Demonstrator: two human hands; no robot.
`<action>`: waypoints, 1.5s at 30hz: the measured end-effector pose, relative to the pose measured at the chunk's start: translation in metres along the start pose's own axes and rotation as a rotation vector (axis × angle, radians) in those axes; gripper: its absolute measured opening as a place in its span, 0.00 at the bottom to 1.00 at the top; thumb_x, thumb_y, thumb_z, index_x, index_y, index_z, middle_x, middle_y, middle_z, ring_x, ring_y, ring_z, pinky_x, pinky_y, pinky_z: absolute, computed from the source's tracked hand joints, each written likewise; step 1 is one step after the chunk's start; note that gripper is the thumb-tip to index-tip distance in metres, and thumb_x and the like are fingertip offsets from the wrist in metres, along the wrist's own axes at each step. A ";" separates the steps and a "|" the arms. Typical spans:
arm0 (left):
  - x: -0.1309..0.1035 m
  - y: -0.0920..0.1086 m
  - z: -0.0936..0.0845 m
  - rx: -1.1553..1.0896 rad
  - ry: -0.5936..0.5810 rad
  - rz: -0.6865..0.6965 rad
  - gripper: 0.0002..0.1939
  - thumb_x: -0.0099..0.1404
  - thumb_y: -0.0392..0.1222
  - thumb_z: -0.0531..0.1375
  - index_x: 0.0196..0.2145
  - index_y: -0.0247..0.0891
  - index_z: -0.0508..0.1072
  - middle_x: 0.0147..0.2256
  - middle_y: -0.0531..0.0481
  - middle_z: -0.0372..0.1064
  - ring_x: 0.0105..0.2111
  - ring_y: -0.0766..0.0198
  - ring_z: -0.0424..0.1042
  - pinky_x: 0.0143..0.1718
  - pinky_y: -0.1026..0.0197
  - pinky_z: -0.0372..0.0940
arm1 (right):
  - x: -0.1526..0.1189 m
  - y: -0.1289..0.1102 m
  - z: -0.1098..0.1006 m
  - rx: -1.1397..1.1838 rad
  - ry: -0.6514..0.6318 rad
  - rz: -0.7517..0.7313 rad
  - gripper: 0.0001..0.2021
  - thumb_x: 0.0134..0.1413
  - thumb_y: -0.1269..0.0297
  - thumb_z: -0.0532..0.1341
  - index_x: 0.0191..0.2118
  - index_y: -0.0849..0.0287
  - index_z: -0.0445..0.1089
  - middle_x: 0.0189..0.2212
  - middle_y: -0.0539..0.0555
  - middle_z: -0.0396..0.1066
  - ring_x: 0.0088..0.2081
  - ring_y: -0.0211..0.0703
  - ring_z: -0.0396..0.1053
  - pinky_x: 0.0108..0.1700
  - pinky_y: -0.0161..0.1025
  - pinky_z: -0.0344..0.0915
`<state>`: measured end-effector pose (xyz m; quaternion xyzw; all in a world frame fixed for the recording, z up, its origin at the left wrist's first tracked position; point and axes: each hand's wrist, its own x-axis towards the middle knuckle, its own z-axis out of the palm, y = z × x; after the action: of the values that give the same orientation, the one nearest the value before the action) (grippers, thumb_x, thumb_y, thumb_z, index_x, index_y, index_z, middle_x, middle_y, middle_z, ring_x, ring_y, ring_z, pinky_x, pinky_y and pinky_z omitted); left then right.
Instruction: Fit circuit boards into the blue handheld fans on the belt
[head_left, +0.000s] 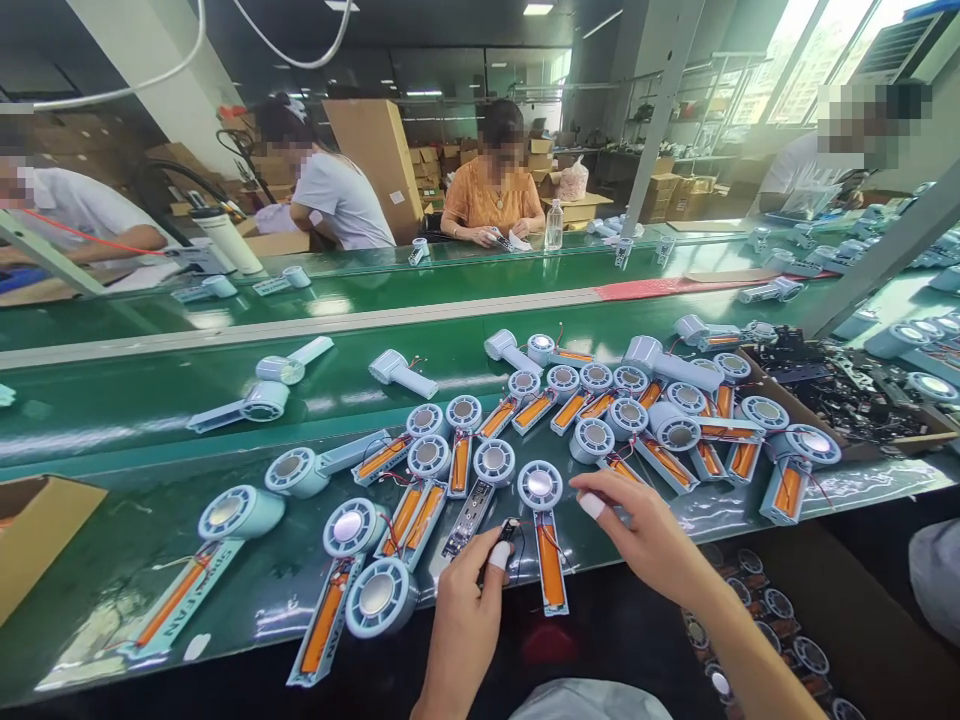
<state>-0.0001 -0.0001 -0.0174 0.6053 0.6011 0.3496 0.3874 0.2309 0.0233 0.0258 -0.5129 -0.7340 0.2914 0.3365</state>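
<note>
At lower ctr of frame, L hand is pinching blk part beside fan, which is lying btwn hands, long axis pointing away from wearer, while R hand, fingertips apart, is hovering nearer its round head.

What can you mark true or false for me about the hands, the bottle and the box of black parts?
1. The left hand holds a small black part. True.
2. The right hand holds the bottle. False: the bottle stands upright across the bench.
3. The box of black parts is at the left. False: it is at the right.
4. A person in orange sits opposite. True.
</note>
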 end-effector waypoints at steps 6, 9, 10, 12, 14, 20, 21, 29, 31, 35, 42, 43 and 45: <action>0.000 0.007 0.001 -0.040 -0.022 -0.042 0.24 0.68 0.52 0.51 0.51 0.36 0.77 0.48 0.37 0.79 0.35 0.52 0.80 0.36 0.51 0.76 | -0.020 -0.016 0.002 -0.144 -0.325 -0.050 0.28 0.58 0.84 0.50 0.57 0.49 0.67 0.48 0.53 0.70 0.47 0.44 0.71 0.49 0.41 0.67; -0.002 0.006 0.001 -0.046 -0.027 -0.031 0.23 0.69 0.52 0.52 0.51 0.37 0.77 0.47 0.38 0.79 0.35 0.52 0.80 0.36 0.52 0.76 | -0.019 -0.019 0.006 -0.203 -0.378 -0.069 0.29 0.57 0.84 0.50 0.57 0.47 0.68 0.47 0.54 0.68 0.45 0.44 0.69 0.48 0.41 0.67; -0.002 0.005 0.000 -0.045 -0.028 -0.027 0.23 0.69 0.52 0.52 0.51 0.38 0.77 0.47 0.38 0.79 0.36 0.52 0.80 0.36 0.53 0.76 | -0.018 -0.018 0.007 -0.203 -0.386 -0.083 0.29 0.57 0.84 0.50 0.57 0.47 0.68 0.47 0.54 0.67 0.45 0.44 0.69 0.48 0.41 0.67; -0.004 0.006 -0.001 -0.040 -0.034 -0.021 0.22 0.69 0.51 0.51 0.51 0.38 0.77 0.47 0.39 0.79 0.37 0.52 0.80 0.37 0.53 0.76 | -0.015 -0.013 0.009 -0.199 -0.387 -0.119 0.28 0.58 0.84 0.51 0.55 0.47 0.70 0.47 0.54 0.67 0.45 0.43 0.68 0.47 0.40 0.66; -0.004 0.007 -0.002 -0.033 -0.031 -0.014 0.22 0.69 0.51 0.51 0.50 0.38 0.78 0.47 0.38 0.80 0.39 0.51 0.80 0.40 0.52 0.76 | -0.011 -0.008 0.013 -0.179 -0.371 -0.155 0.24 0.58 0.84 0.53 0.49 0.49 0.73 0.46 0.53 0.67 0.44 0.43 0.68 0.46 0.39 0.66; -0.004 0.009 0.000 0.028 -0.002 0.028 0.20 0.70 0.47 0.50 0.49 0.38 0.76 0.47 0.40 0.80 0.45 0.49 0.79 0.46 0.47 0.73 | -0.001 -0.003 0.033 0.073 -0.217 -0.189 0.16 0.60 0.81 0.57 0.42 0.53 0.74 0.45 0.51 0.71 0.45 0.40 0.71 0.49 0.36 0.66; -0.005 0.009 0.001 0.041 0.015 0.030 0.20 0.70 0.46 0.49 0.49 0.38 0.75 0.47 0.40 0.79 0.45 0.49 0.79 0.46 0.47 0.73 | 0.001 -0.004 0.036 0.092 -0.175 -0.189 0.15 0.60 0.81 0.57 0.42 0.53 0.74 0.45 0.52 0.71 0.46 0.40 0.71 0.49 0.36 0.66; -0.012 0.020 0.006 0.032 0.011 0.148 0.17 0.70 0.39 0.47 0.44 0.40 0.75 0.43 0.44 0.78 0.44 0.55 0.77 0.47 0.53 0.71 | 0.001 -0.008 0.049 -0.144 -0.007 -0.320 0.09 0.66 0.75 0.55 0.43 0.56 0.71 0.42 0.54 0.74 0.40 0.44 0.72 0.42 0.38 0.68; -0.012 0.026 0.004 -0.012 -0.053 0.095 0.16 0.71 0.42 0.48 0.40 0.40 0.76 0.38 0.46 0.76 0.37 0.58 0.76 0.41 0.57 0.71 | 0.000 -0.010 0.049 -0.245 0.007 -0.361 0.09 0.68 0.74 0.53 0.43 0.57 0.70 0.42 0.56 0.74 0.39 0.45 0.72 0.39 0.38 0.68; -0.008 0.030 0.002 -0.047 -0.085 0.035 0.19 0.71 0.51 0.51 0.35 0.40 0.77 0.34 0.47 0.72 0.35 0.58 0.73 0.36 0.59 0.68 | 0.001 -0.015 0.049 -0.370 0.035 -0.434 0.10 0.70 0.73 0.51 0.42 0.58 0.70 0.41 0.58 0.74 0.37 0.45 0.71 0.36 0.38 0.66; -0.001 0.023 0.003 -0.134 -0.060 -0.094 0.20 0.66 0.54 0.55 0.35 0.38 0.81 0.34 0.45 0.74 0.36 0.54 0.75 0.39 0.54 0.71 | 0.003 -0.009 0.041 -0.169 -0.138 -0.379 0.09 0.66 0.75 0.55 0.44 0.57 0.71 0.45 0.55 0.75 0.44 0.45 0.72 0.45 0.39 0.68; 0.000 0.023 0.003 -0.123 -0.049 -0.092 0.19 0.65 0.54 0.56 0.35 0.39 0.81 0.35 0.45 0.75 0.37 0.53 0.75 0.41 0.54 0.71 | 0.004 -0.008 0.040 -0.132 -0.162 -0.353 0.09 0.65 0.75 0.56 0.44 0.57 0.71 0.44 0.55 0.75 0.44 0.44 0.72 0.46 0.39 0.68; 0.000 0.025 0.002 -0.093 -0.031 -0.072 0.18 0.64 0.52 0.56 0.35 0.40 0.82 0.36 0.44 0.77 0.39 0.52 0.76 0.43 0.52 0.71 | 0.005 -0.005 0.039 -0.102 -0.193 -0.315 0.10 0.64 0.75 0.57 0.44 0.57 0.72 0.42 0.55 0.75 0.44 0.44 0.72 0.46 0.39 0.69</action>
<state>0.0125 0.0008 0.0038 0.5699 0.5995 0.3535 0.4368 0.1962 0.0232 0.0070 -0.3776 -0.8480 0.2454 0.2794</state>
